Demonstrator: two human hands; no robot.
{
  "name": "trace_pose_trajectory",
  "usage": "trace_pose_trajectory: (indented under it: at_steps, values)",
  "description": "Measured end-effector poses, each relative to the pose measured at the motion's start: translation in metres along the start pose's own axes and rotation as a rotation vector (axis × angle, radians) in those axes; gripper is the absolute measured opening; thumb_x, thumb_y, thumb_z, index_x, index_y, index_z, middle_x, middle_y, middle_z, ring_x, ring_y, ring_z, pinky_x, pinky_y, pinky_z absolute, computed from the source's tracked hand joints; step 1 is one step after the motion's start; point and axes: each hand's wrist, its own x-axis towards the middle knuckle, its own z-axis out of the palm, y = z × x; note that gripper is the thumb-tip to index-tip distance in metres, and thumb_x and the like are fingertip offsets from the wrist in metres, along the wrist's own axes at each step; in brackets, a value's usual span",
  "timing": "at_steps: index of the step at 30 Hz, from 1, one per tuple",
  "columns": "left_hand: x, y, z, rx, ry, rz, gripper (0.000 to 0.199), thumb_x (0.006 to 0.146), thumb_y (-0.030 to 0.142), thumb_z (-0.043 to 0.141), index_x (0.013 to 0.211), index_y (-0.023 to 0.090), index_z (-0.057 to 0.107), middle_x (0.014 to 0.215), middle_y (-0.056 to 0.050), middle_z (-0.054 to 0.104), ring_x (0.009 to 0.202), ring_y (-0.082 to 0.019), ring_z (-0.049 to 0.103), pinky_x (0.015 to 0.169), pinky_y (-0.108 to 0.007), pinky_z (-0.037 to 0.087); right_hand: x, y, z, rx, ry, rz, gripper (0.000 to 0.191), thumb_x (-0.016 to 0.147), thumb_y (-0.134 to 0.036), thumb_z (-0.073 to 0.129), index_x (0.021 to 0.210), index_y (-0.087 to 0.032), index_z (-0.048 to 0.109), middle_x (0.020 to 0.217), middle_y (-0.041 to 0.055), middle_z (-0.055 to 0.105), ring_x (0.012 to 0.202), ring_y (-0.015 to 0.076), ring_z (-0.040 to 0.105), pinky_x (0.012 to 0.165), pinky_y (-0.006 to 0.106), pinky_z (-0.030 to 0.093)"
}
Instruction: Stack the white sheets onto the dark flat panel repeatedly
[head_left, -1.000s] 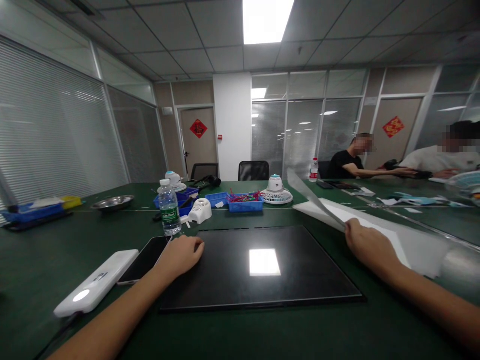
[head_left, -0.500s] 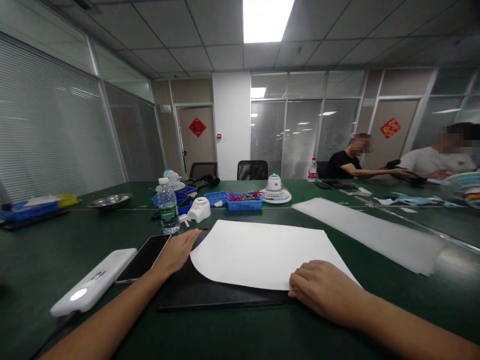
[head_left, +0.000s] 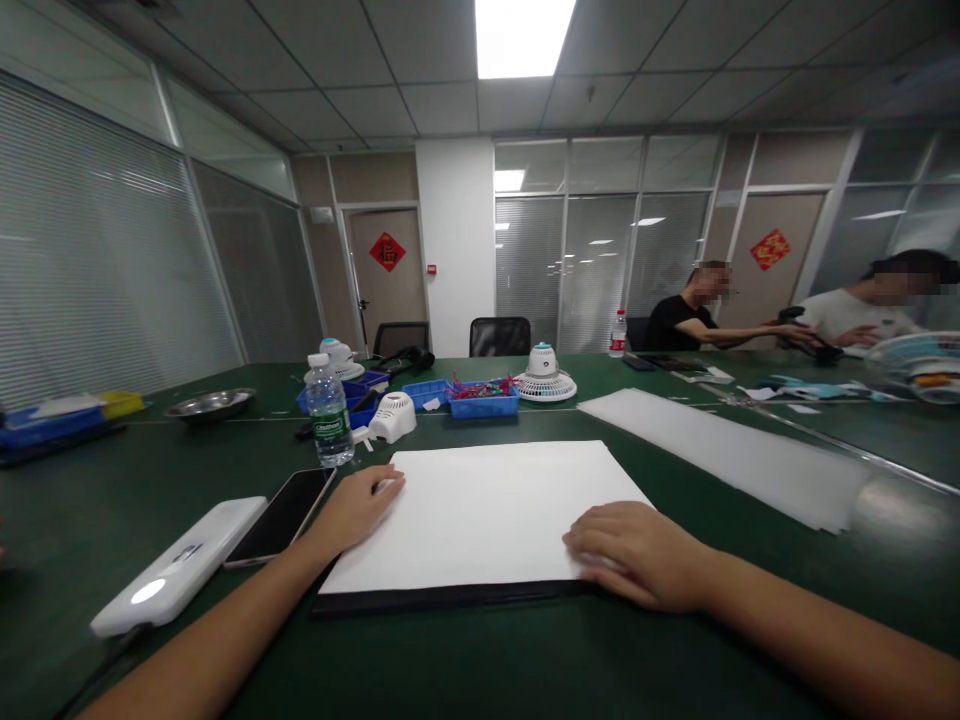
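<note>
A white sheet [head_left: 480,515] lies flat over a black board [head_left: 450,599], whose front edge shows below it. My left hand [head_left: 367,505] rests on the sheet's left edge with its thumb and fingers apart. On the right part of the sheet lies my right hand [head_left: 637,550], palm down, fingers stretched out and thumb apart. The black phone [head_left: 281,515] and the white power bank [head_left: 180,565] are left of my left hand.
Beyond the sheet stand a water bottle [head_left: 328,412], a white housing [head_left: 392,416], a blue tray of wires [head_left: 484,400] and a white fan part [head_left: 544,375]. Translucent sheets [head_left: 727,455] lie at the right. Two people sit at the far right.
The sheet's left side has come down flat and now covers most of the black board. My left hand has moved onto its edge. My right hand's fingers have gone from curled to stretched out.
</note>
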Motion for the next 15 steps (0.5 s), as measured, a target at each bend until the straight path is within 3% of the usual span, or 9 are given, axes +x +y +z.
trace_pose_trajectory:
  at_steps: [2,5,8,9,12,15]
  values:
    - [-0.003,0.002,0.003,0.097,-0.052,0.058,0.060,0.087,0.061,0.044,0.122,0.019,0.070,0.142,-0.009,0.059,0.133,-0.030,0.052,0.114,-0.039,0.034,-0.009,0.026,-0.003,0.009,0.043,0.099,0.033,0.100,-0.038,0.040,0.117,-0.022,0.063,0.111,0.0078,0.071,0.099,0.0179,0.065,0.089,0.035,0.049]
    - [-0.004,0.001,0.005,0.190,-0.140,0.077,0.067,0.088,0.062,0.043,0.137,0.020,0.059,0.155,-0.010,0.043,0.142,-0.030,0.041,0.118,-0.043,0.027,-0.041,0.090,-0.005,-0.140,0.135,0.407,0.039,0.098,-0.042,0.041,0.122,-0.021,0.063,0.122,0.0096,0.068,0.111,0.0232,0.063,0.099,0.042,0.047]
    - [-0.004,-0.001,0.004,0.208,-0.172,0.069,0.067,0.091,0.062,0.037,0.140,0.019,0.056,0.157,-0.010,0.038,0.144,-0.029,0.037,0.119,-0.043,0.026,-0.090,0.155,-0.003,-0.335,0.059,0.777,0.050,0.094,-0.042,0.044,0.138,-0.019,0.053,0.144,0.0104,0.053,0.132,0.0251,0.050,0.113,0.040,0.036]
    - [-0.004,-0.002,0.004,0.197,-0.167,0.066,0.067,0.092,0.062,0.035,0.138,0.020,0.058,0.156,-0.010,0.040,0.144,-0.028,0.038,0.119,-0.043,0.027,-0.107,0.171,-0.002,-0.362,0.048,0.872,0.055,0.093,-0.040,0.045,0.140,-0.013,0.050,0.148,0.0148,0.049,0.136,0.0283,0.045,0.114,0.042,0.034]
    - [-0.003,-0.004,0.002,0.156,-0.126,0.051,0.066,0.093,0.063,0.032,0.131,0.020,0.065,0.152,-0.010,0.047,0.140,-0.028,0.044,0.117,-0.041,0.030,-0.147,0.200,-0.003,-0.383,0.005,1.080,0.060,0.094,-0.043,0.039,0.131,0.001,0.055,0.134,0.0292,0.056,0.127,0.0363,0.054,0.105,0.048,0.043]
    - [-0.004,-0.002,-0.001,0.154,-0.097,0.023,0.067,0.092,0.064,0.031,0.128,0.019,0.067,0.148,-0.011,0.052,0.135,-0.029,0.050,0.114,-0.041,0.034,-0.161,0.206,-0.004,-0.366,-0.041,1.152,0.058,0.095,-0.047,0.038,0.121,-0.002,0.064,0.117,0.0288,0.066,0.107,0.0361,0.066,0.090,0.047,0.052]
